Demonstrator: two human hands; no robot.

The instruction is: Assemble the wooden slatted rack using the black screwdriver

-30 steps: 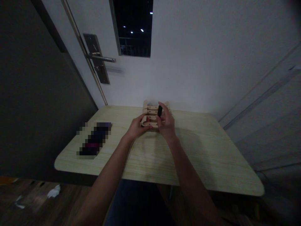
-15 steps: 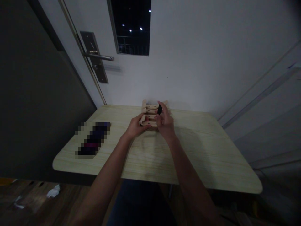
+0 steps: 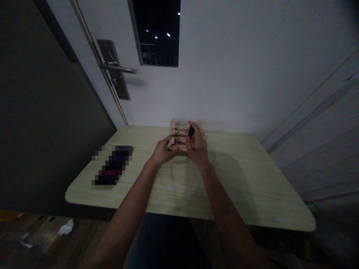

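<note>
Both arms are reaching forward over the pale bench, and the action is centring on the slatted wooden piece, which is sitting near the far edge, just in front of the white door. The left grip is clasping its near left corner, thumb lying along the front bar and fingers curling over the curved end. Over on the other side, the right grip is pinching a small black object between thumb and forefinger, narrow and snug, holding it right above the slats; whether the two are touching, we cannot tell. A little red patch is showing between the near bars. Well off to the left, a dark, pixelated item is lying on the bench. Behind, the metal handle is jutting from the door, and lights are glowing through the dark window.
</note>
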